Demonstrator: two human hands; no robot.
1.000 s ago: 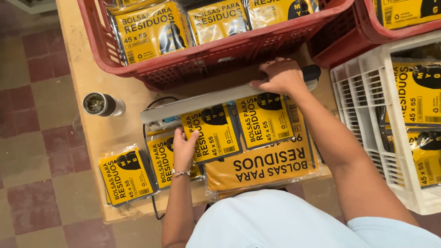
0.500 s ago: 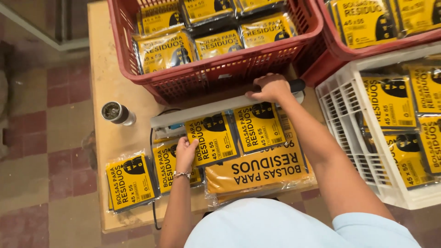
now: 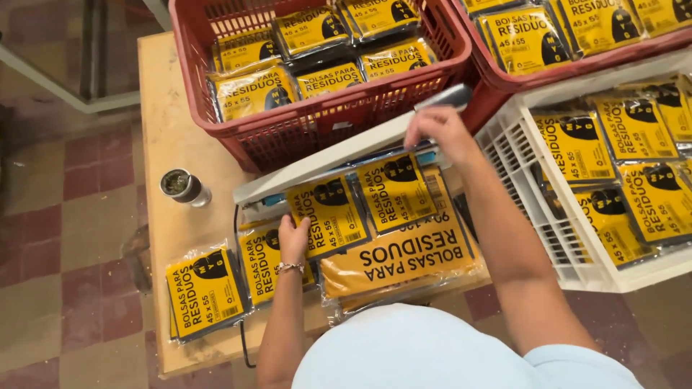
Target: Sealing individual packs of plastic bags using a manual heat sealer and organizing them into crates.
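A heat sealer with a long pale arm (image 3: 324, 155) stands on the wooden table (image 3: 162, 137). My right hand (image 3: 440, 130) grips the arm near its dark handle end, and the arm is raised at an angle. Under it lie two yellow-and-black flat packets (image 3: 395, 191) side by side in clear plastic. My left hand (image 3: 292, 238) rests on the left packet (image 3: 333, 212) and holds it by its near edge. A bracelet is on that wrist.
A big yellow packet (image 3: 404, 259) lies in front of the sealer, and more small packets (image 3: 205, 292) sit at the table's left. Two red crates (image 3: 317, 115) and a white crate (image 3: 548, 209) hold several packets. A small metal cup (image 3: 180, 186) stands at the left.
The sealer arm was pressed down flat a second ago and is now lifted at its right end by my right hand. The camera view has shifted, showing more of the crates.
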